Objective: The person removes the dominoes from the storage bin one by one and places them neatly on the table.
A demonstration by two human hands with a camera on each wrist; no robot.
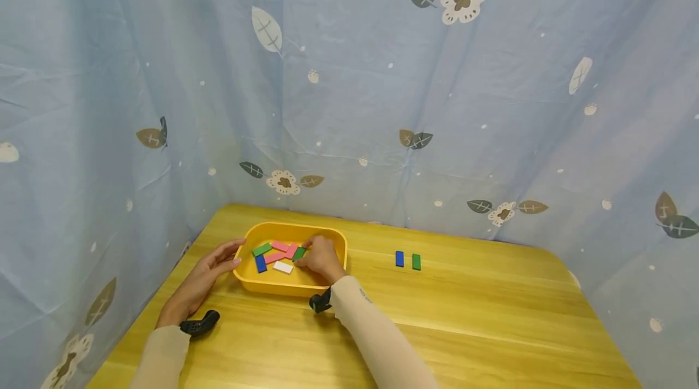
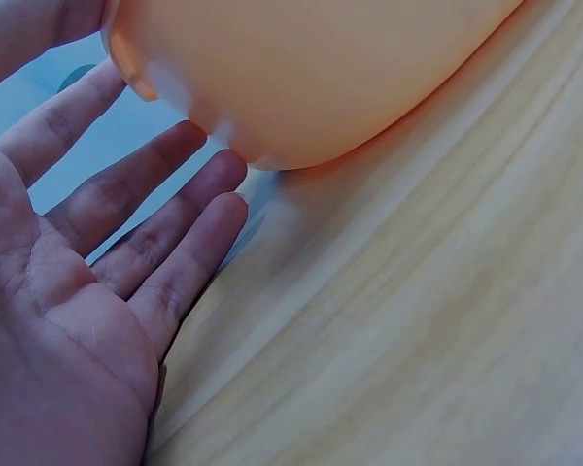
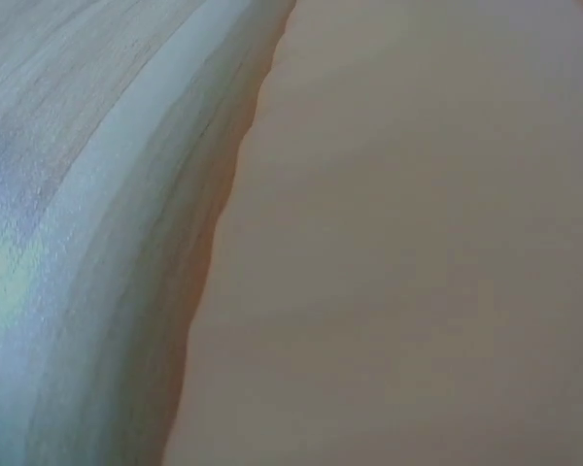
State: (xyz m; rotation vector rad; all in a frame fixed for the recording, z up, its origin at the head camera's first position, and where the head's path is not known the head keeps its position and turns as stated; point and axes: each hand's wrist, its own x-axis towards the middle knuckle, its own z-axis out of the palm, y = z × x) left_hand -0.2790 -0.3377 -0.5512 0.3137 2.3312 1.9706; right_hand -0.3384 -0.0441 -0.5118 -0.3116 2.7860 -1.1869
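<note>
A yellow plastic bin (image 1: 273, 287) stands on the table and holds several small flat blocks. My right hand (image 1: 322, 257) reaches inside over its right end. Thumb and forefinger pinch a green block (image 1: 298, 254) there. At the bin's left end, my left hand (image 1: 204, 277) touches the rim with fingers fairly straight; in the left wrist view its fingertips lie against the orange-looking bin wall (image 2: 311, 78). Around the pinched block lie a white block (image 1: 283, 267), a blue block (image 1: 261, 264), another green block (image 1: 262, 249) and pink blocks (image 1: 275, 258). The right wrist view shows only bin wall (image 3: 398, 243) and tabletop.
Right of the bin, a blue block (image 1: 400, 259) and a green block (image 1: 417, 262) lie side by side on the wood-grain table (image 1: 491, 316). A blue floral curtain (image 1: 355, 104) hangs behind the table and along its left side.
</note>
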